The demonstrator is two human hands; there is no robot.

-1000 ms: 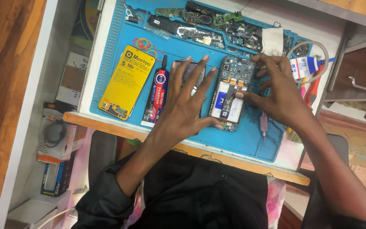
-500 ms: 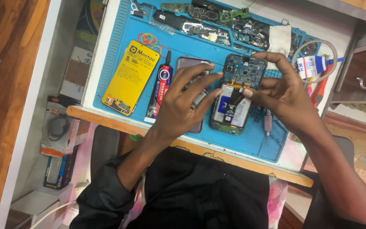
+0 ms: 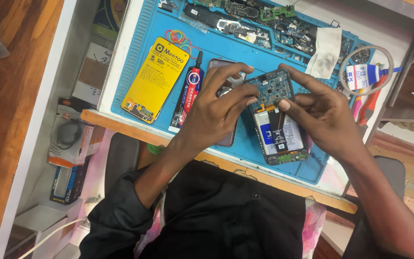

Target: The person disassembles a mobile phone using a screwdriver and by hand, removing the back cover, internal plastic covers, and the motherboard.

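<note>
The opened phone (image 3: 278, 120) lies on the blue mat (image 3: 226, 48), its back off and its circuit board showing. It looks light, thin and easy to break, so the edges are the safe place to hold. The left hand (image 3: 216, 112) and right hand (image 3: 324, 115) both pinch its top end with their fingertips. There is one opened phone, one yellow pack (image 3: 155, 79) and one glue tube (image 3: 188, 91).
</note>
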